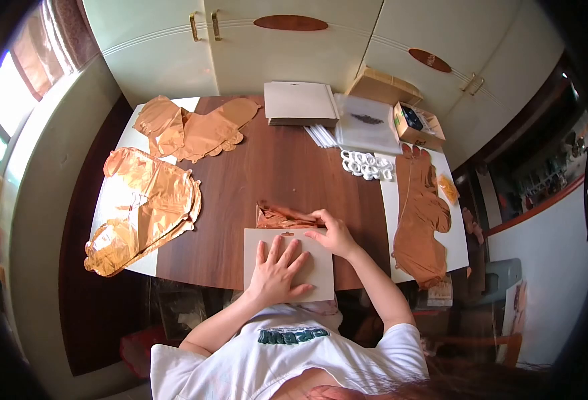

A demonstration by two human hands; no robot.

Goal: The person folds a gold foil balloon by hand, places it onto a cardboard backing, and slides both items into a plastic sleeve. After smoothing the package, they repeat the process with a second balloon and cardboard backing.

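Observation:
A pale card [290, 283] with a small hanger slot lies at the table's front edge. Spread flat on it is my left hand [279, 272], fingers apart. Just beyond the card's far edge sits a folded copper-coloured foil bundle [282, 218]. My right hand [330, 235] is at the card's far right corner, its thumb over the card and its index finger at the right end of the bundle. The fingers of the right hand are bent around that end, pinching the foil.
Gold foil pieces [150, 200] and copper foil pieces [194, 130] lie at left, more copper foil [419, 213] at right. Behind are stacked pale cards [300, 103], clear plastic sleeves [367, 125], white rings [367, 165], an open box [418, 127] and a small yellow packet [448, 189].

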